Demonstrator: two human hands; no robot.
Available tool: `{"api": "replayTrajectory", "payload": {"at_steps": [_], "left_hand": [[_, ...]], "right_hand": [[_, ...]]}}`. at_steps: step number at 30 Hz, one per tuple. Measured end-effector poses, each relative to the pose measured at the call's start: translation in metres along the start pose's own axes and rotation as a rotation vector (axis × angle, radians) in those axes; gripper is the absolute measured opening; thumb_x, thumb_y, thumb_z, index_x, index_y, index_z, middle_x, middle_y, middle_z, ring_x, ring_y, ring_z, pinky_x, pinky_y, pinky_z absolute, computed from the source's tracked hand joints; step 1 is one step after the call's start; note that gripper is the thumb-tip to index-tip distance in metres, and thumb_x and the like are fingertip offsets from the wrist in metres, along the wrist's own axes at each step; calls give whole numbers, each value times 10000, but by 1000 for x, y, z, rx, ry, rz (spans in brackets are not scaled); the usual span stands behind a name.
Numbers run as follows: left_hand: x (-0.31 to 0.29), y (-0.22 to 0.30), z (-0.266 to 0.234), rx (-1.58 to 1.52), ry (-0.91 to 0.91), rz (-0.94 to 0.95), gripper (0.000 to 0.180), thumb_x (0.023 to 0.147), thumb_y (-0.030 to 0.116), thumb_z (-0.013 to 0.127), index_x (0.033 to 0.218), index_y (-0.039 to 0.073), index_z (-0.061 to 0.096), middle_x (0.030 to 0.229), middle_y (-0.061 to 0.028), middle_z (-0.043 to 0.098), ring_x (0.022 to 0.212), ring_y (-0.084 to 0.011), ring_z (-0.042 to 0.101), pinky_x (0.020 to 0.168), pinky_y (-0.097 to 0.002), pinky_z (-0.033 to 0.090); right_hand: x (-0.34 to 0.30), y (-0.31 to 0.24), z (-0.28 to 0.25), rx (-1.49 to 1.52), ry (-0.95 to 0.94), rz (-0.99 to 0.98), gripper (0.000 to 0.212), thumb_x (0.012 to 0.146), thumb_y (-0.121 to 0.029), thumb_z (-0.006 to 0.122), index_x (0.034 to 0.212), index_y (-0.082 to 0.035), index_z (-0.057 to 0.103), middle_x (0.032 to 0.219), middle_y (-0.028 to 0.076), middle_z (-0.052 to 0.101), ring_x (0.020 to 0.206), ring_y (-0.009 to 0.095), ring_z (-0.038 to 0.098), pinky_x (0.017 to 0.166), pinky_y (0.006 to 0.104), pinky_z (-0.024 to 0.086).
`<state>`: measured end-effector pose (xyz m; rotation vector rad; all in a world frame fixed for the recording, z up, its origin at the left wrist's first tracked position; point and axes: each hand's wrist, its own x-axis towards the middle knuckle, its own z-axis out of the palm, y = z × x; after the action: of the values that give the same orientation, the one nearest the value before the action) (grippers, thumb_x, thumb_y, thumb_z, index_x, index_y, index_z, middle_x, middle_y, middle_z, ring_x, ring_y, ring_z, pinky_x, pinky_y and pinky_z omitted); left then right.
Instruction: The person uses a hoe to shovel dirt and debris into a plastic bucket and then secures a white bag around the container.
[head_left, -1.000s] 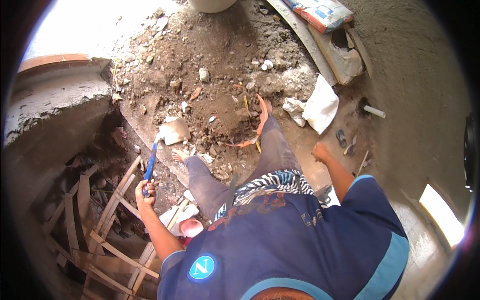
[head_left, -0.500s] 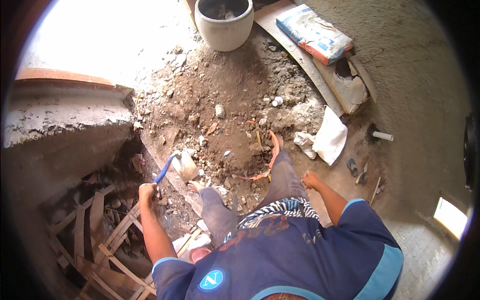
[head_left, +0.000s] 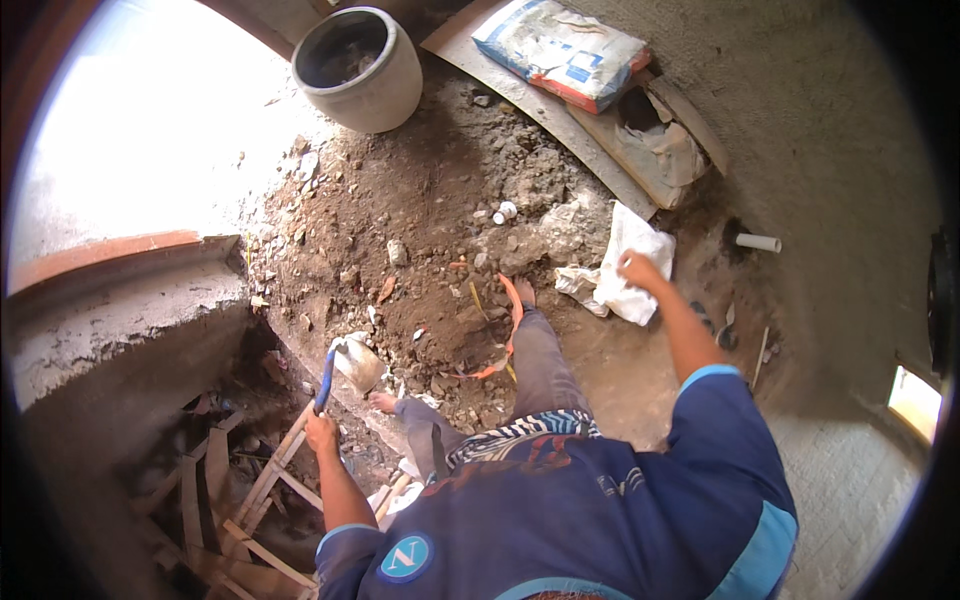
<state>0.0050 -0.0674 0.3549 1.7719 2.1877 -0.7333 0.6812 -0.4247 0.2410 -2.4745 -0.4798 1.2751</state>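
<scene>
My left hand (head_left: 322,432) is wrapped round the blue handle of a hoe (head_left: 326,378). The hoe's pale, dirt-covered blade (head_left: 357,366) rests at the edge of the rubble, beside my bare left foot. Out to the right, my right hand (head_left: 640,270) has its fingers curled, and nothing shows in it. It overlaps a white cloth or sack (head_left: 638,240) in view; whether it touches it I cannot tell. In front of me lies a mound of brown soil and stones (head_left: 420,270). A torn orange strip (head_left: 514,318) lies by my right foot.
A large grey pot (head_left: 375,95) stands at the far side. Beside the right wall, a red, white and blue bag (head_left: 565,50) lies on a board (head_left: 530,100). A white pipe (head_left: 760,243) juts from that wall. Wooden slats (head_left: 265,480) fill a hollow at lower left.
My right hand has moved up and forward, from beside my hip to over the white cloth. My view has shifted, bringing the pot further left. The hoe stays in my left hand.
</scene>
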Motion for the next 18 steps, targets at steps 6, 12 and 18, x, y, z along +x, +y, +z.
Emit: {"api": "replayTrajectory", "payload": {"at_steps": [6,12,18], "left_hand": [[3,6,17,-25,115,-83,315,839,235,543,1028,-10,602,981,-284,628,967,-441,596,847,-512,456],[19,1,26,-40,95,-163,342,860,234,531,1119,12,520,1042,-297,593,987,-443,578,874,-500,448],[39,-20,21,-130,-64,-269,442,859,248,532,1259,64,483,1140,-265,571,1074,-440,549,918,-478,442]], "right_hand": [[-45,116,-115,-451,144,97,278,819,-192,636,1020,-7,588,986,193,625,883,275,631,724,402,517],[-134,232,-87,-920,-561,259,297,708,-170,734,961,-27,675,903,167,676,879,335,656,764,464,512],[-140,166,-7,-336,-571,227,301,746,-212,721,987,-52,636,856,138,681,814,293,661,705,438,524]]}}
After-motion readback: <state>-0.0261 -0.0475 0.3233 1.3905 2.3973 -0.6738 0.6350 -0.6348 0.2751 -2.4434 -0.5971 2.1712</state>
